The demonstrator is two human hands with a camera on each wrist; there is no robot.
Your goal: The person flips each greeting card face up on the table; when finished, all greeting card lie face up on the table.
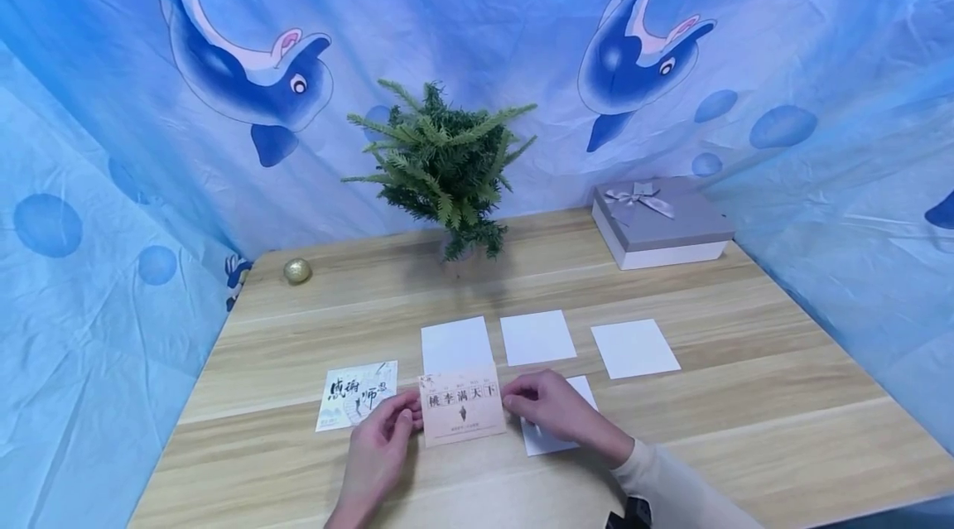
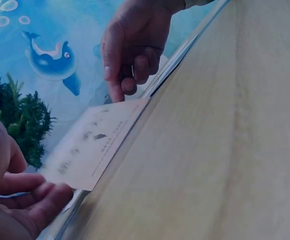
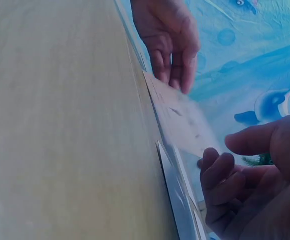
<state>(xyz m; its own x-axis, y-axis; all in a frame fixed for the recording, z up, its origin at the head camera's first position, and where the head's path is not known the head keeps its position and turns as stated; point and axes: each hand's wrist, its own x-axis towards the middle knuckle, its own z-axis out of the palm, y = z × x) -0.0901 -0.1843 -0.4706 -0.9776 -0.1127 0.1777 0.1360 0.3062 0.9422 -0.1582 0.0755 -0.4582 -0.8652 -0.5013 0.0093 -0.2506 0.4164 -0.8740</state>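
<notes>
A pale pink square card [image 1: 464, 421] with a row of dark Chinese characters is tilted up, facing me. On its left side is my left hand [image 1: 378, 448], fingertips touching the card's edge and thumb held apart from it. My right hand [image 1: 555, 405] is at the opposite edge. In the left wrist view, its extended finger meets the card's corner while the other fingers bend loosely. Thumb and fingers stand apart on the right hand [image 3: 255, 175] in the right wrist view. Under that hand lies a white card [image 1: 551, 440], partly covered.
Another printed card [image 1: 339, 405] with brush-style characters lies left. Behind are white cards: one partly hidden [image 1: 456, 344], one central [image 1: 538, 337] and one right [image 1: 636, 348]. Farther back stand a small fir tree [image 1: 447, 156], a gold ball [image 1: 296, 271] and a grey-lidded gift box [image 1: 663, 223].
</notes>
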